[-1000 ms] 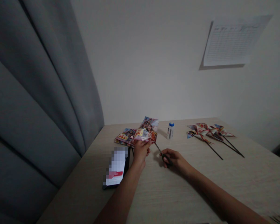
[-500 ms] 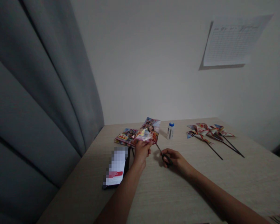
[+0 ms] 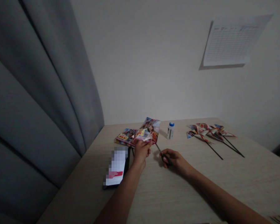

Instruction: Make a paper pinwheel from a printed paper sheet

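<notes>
My left hand (image 3: 142, 150) is closed on a colourful printed paper piece (image 3: 144, 135) with folded parts. Behind it, a larger printed sheet (image 3: 151, 124) leans over a stack of printed leaflets (image 3: 126, 137). In my right hand (image 3: 174, 159) are black-handled scissors (image 3: 165, 158), gripped by the handles. Their blades point up and left, with the tips at the lower right edge of the paper by my left fingers. Whether the tips touch the paper is too small to tell.
A phone (image 3: 118, 168) lies left of my left forearm. A blue-capped glue bottle (image 3: 170, 130) stands behind the scissors. Paper pinwheels (image 3: 202, 130) on black sticks rest at the right of the table (image 3: 154, 193). A printed sheet (image 3: 231, 43) hangs on the wall.
The scissors in my right hand have shifted very slightly to the left. My left hand and the paper look almost unmoved.
</notes>
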`<control>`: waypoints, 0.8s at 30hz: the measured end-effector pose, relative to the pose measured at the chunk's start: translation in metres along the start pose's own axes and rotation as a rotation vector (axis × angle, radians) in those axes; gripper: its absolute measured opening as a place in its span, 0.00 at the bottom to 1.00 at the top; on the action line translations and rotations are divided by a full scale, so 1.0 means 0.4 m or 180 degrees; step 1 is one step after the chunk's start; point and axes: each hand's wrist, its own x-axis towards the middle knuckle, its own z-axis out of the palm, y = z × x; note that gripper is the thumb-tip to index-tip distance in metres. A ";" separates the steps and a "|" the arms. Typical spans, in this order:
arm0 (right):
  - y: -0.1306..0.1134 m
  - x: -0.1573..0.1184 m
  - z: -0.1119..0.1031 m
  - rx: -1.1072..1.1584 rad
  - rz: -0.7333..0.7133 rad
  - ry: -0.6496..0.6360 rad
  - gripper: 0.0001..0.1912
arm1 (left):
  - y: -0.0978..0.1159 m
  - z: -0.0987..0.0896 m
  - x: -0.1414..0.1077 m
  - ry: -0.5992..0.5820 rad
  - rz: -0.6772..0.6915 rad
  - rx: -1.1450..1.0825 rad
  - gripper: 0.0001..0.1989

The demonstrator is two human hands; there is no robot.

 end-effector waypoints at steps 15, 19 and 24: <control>-0.009 0.001 0.007 0.0157 -0.0041 0.0029 0.26 | -0.005 0.004 0.001 -0.0069 -0.0063 0.0010 0.19; -0.017 0.001 0.012 0.0227 -0.0067 0.0031 0.25 | -0.007 0.007 -0.003 -0.0078 -0.0084 0.0024 0.18; -0.021 0.000 0.015 0.0176 -0.0060 0.0031 0.25 | -0.007 0.008 -0.006 -0.0092 -0.0067 -0.0013 0.18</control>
